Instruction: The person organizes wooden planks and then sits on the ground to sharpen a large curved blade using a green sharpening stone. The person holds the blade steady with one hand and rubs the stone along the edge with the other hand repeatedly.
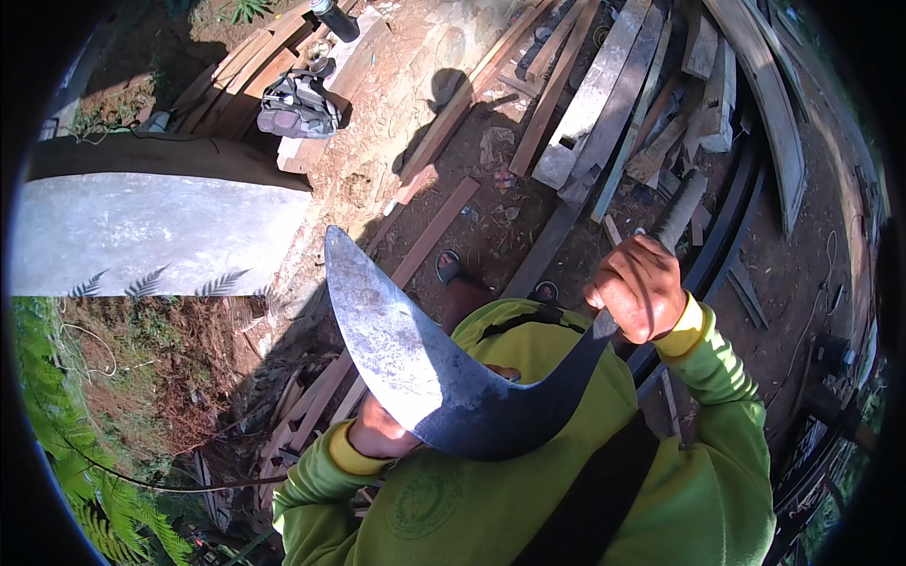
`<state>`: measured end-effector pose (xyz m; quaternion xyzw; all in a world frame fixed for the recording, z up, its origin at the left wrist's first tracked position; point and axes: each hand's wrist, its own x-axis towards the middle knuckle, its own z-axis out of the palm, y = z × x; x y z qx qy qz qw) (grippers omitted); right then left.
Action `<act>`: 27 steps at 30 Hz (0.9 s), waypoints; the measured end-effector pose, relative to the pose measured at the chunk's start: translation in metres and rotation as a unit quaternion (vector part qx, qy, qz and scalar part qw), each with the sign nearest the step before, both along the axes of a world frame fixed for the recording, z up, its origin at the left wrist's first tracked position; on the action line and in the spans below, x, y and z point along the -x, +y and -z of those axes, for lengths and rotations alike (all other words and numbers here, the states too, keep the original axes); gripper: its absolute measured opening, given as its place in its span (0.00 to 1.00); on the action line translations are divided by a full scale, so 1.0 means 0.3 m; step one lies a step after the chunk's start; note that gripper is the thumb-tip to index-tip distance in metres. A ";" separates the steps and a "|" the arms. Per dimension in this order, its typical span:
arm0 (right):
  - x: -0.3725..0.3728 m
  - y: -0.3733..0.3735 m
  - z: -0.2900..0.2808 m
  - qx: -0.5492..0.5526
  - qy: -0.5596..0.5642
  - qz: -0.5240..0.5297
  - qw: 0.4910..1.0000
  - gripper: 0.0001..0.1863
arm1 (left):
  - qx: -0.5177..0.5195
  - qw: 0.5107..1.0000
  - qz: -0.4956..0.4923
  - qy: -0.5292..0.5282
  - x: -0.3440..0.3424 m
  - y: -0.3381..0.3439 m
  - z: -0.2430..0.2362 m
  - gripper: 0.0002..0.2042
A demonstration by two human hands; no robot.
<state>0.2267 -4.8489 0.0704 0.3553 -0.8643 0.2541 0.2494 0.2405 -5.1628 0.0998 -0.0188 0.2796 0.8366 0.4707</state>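
Note:
A big sickle [425, 363] with a broad, curved metal blade lies across the front of my body, its pointed tip toward the upper left. My right hand [642, 288] is closed around its neck, just below the dark wrapped handle [681, 208] that runs off to the upper right. Behind the blade is my left hand [382, 429]; its wrist side shows below the outer edge and a bit of finger shows above the inner edge. The blade hides the rest of that hand, which appears to hold it from the back.
Several wooden beams [593, 104] lie on the dirt ahead and to the right. Dark curved bars [727, 236] are at the right. To the left is a pale slab [151, 231], with fern fronds [104, 481] below it. A bag [300, 102] and a dark bottle [335, 19] rest on planks.

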 end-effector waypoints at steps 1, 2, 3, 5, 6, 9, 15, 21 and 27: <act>0.000 0.003 0.001 0.005 0.002 0.000 1.000 0.10 | 0.014 1.000 -0.009 -0.005 -0.005 -0.005 0.000 0.18; 0.001 0.008 0.002 0.009 0.004 0.000 1.000 0.10 | 0.037 0.999 -0.021 -0.008 -0.012 -0.010 -0.002 0.18; 0.003 0.014 0.003 0.014 0.006 -0.001 1.000 0.10 | 0.074 0.996 -0.046 -0.018 -0.021 -0.014 -0.004 0.17; 0.007 0.042 0.016 -0.006 0.015 0.051 0.999 0.10 | 0.108 0.992 -0.016 0.061 -0.005 0.006 -0.047 0.16; 0.007 0.057 0.023 -0.018 0.018 0.079 0.997 0.11 | 0.090 0.977 0.043 0.187 0.027 0.032 -0.081 0.14; 0.021 0.094 0.018 0.027 -0.014 0.166 0.986 0.11 | 0.152 0.972 0.011 0.178 0.037 0.063 -0.084 0.14; 0.013 0.125 0.089 0.279 -0.113 0.269 0.915 0.09 | 0.143 0.979 -0.013 0.146 0.048 0.101 -0.081 0.17; -0.030 0.093 0.116 0.260 -0.191 0.230 0.918 0.10 | 0.148 0.982 -0.024 0.119 0.061 0.131 -0.073 0.16; -0.021 0.030 0.100 0.106 -0.114 0.114 0.981 0.08 | 0.145 0.979 -0.032 0.142 0.064 0.144 -0.049 0.15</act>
